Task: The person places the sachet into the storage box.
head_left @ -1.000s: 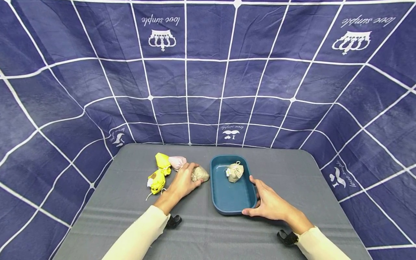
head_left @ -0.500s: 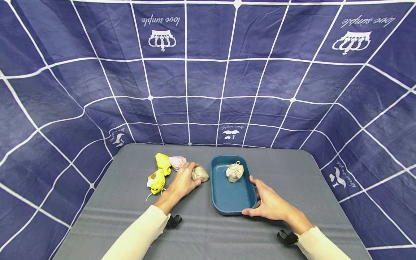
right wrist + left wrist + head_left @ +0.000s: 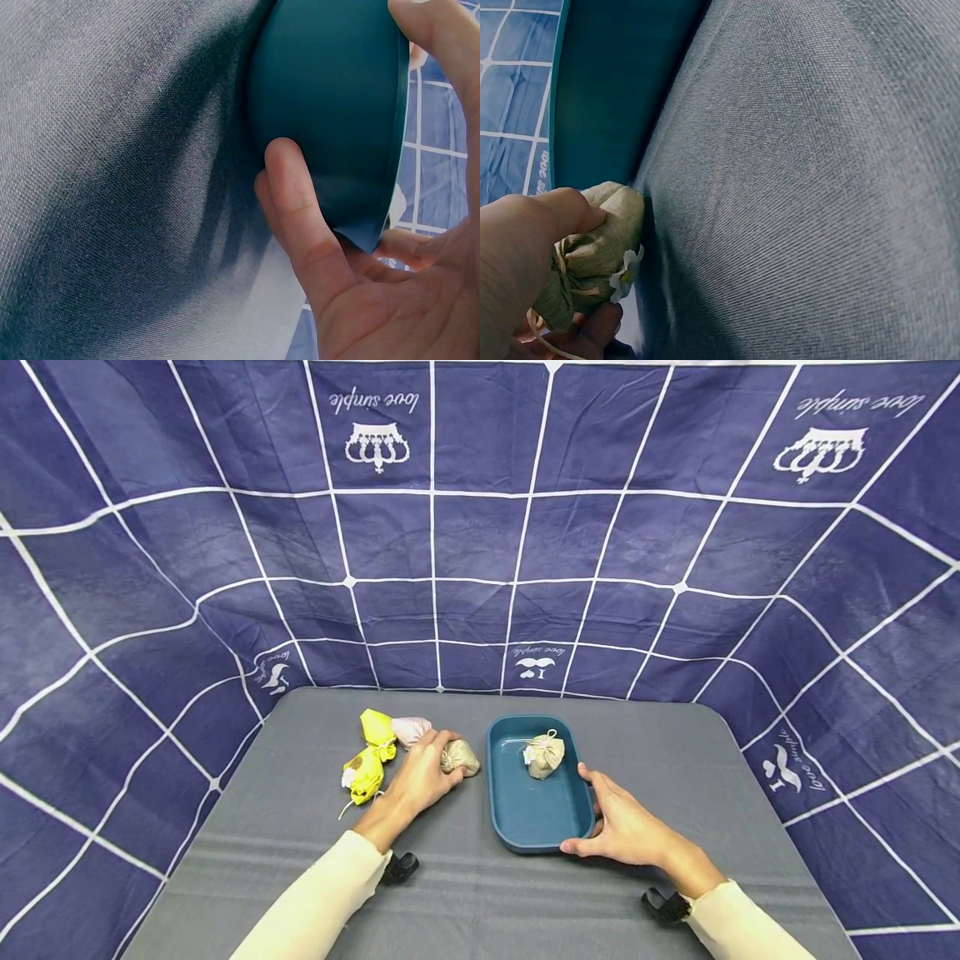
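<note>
Head view: pinched in the left hand (image 3: 422, 774), a beige cloth drawstring pouch (image 3: 461, 758), just beside a dark-teal rectangular box (image 3: 540, 814), at its nine o'clock. Gripped by the right hand (image 3: 626, 827) around four o'clock: that same box, with a second beige cloth pouch (image 3: 545, 757) inside, toward twelve. On the grey cloth-covered table (image 3: 465, 902), between the left hand's nine and eleven o'clock, two yellow cloth pouches (image 3: 366, 778) and a pale-pink cloth pouch (image 3: 410, 731).

The tray (image 3: 538, 814) looks like smooth plastic with a soft sheen. Left of it, the beige pouch (image 3: 462, 758) is coarse, matt, linen-like cloth. The grey table cover (image 3: 795, 187) is matt, ribbed woven cloth; the far backdrop (image 3: 480, 539) is creased, printed fabric.
</note>
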Available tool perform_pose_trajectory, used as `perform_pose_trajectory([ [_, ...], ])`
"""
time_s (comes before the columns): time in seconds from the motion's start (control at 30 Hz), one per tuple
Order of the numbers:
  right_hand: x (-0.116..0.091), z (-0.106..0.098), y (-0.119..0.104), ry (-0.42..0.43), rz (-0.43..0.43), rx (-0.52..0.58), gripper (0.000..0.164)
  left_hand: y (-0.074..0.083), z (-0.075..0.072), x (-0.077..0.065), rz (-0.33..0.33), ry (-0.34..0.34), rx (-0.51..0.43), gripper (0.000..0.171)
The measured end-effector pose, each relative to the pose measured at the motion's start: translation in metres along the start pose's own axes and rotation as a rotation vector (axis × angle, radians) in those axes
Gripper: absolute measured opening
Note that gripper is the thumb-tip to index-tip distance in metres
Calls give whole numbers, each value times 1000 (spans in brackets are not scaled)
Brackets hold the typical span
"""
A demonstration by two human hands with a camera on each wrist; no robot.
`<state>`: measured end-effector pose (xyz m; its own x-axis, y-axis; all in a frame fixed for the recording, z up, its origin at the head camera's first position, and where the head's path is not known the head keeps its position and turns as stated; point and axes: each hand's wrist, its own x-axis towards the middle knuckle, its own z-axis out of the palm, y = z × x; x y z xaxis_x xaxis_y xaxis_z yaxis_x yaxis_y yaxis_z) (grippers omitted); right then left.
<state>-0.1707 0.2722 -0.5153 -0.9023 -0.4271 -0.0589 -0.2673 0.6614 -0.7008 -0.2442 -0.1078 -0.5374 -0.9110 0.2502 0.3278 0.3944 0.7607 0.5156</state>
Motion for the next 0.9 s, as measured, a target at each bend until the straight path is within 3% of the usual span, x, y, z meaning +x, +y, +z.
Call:
perform_pose_trajectory([
  [0.9,0,-2,-1,6,-7,-23,135,14,-22,13,73,141,3,55],
])
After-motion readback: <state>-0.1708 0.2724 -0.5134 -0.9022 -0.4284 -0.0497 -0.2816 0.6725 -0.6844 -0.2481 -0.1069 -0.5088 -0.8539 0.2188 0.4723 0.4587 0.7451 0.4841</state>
